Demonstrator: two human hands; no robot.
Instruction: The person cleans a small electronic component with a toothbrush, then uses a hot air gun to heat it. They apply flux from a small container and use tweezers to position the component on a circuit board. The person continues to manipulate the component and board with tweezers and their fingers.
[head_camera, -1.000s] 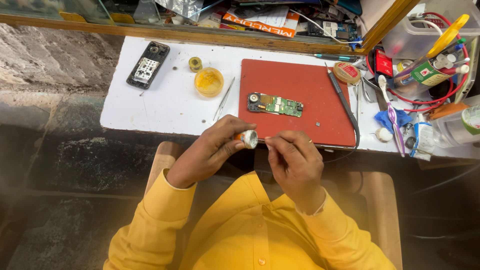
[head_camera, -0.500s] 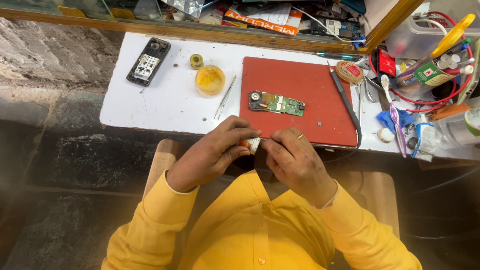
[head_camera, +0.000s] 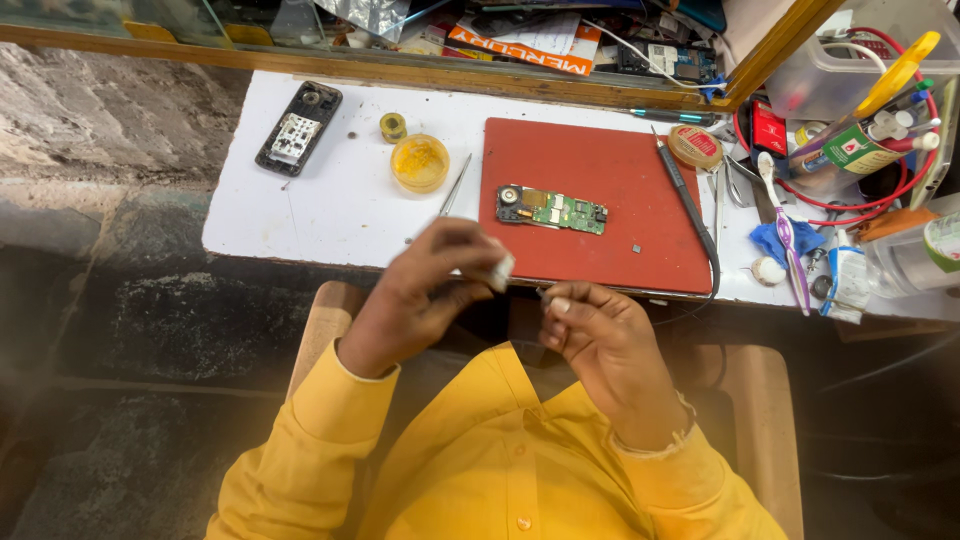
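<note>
My left hand (head_camera: 425, 295) is closed around a small white object (head_camera: 502, 267), held just in front of the table's near edge. My right hand (head_camera: 600, 335) sits close beside it, fingers pinched together; what it pinches is too small to tell. Both hands hover over my lap, in yellow sleeves. Beyond them a green circuit board (head_camera: 553, 209) lies on a red work mat (head_camera: 600, 165). A thin metal tweezer (head_camera: 453, 187) rests left of the mat.
On the white table (head_camera: 320, 210) lie an opened phone body (head_camera: 298, 127), a small yellow tin (head_camera: 420, 163), a solder roll (head_camera: 393, 126) and a black soldering iron (head_camera: 685, 195). Tools, bottles, red wires and a brush (head_camera: 778, 222) crowd the right end. A wooden-framed glass shelf (head_camera: 350, 65) runs behind.
My hands have separated slightly; the left hand has lifted the white object up and to the left, and the right hand has dropped a little lower.
</note>
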